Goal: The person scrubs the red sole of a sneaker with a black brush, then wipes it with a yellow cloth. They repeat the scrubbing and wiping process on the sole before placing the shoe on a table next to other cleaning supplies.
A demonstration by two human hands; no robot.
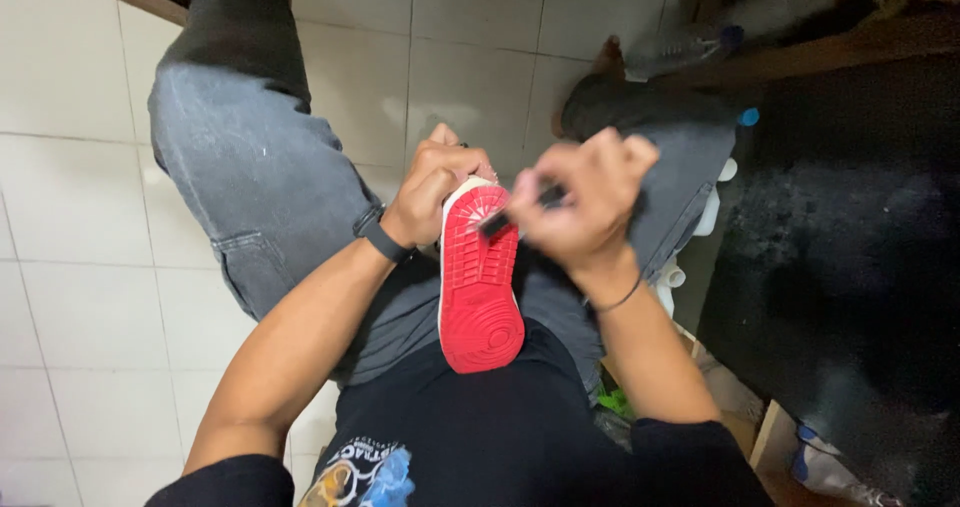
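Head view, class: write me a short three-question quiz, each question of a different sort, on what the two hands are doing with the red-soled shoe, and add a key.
1. True or false: the red rubber-soled shoe is held with its sole facing up toward the camera.
2. Which of the hands grips the toe end of the shoe? A) left hand B) right hand C) neither
3. Fill in: the right hand holds a small dark ____ against the front of the sole.

Key
1. True: the red tread shows fully.
2. A: the left hand, with the black wristband, wraps the toe.
3. Tool; it is blurred, so its exact kind cannot be told.
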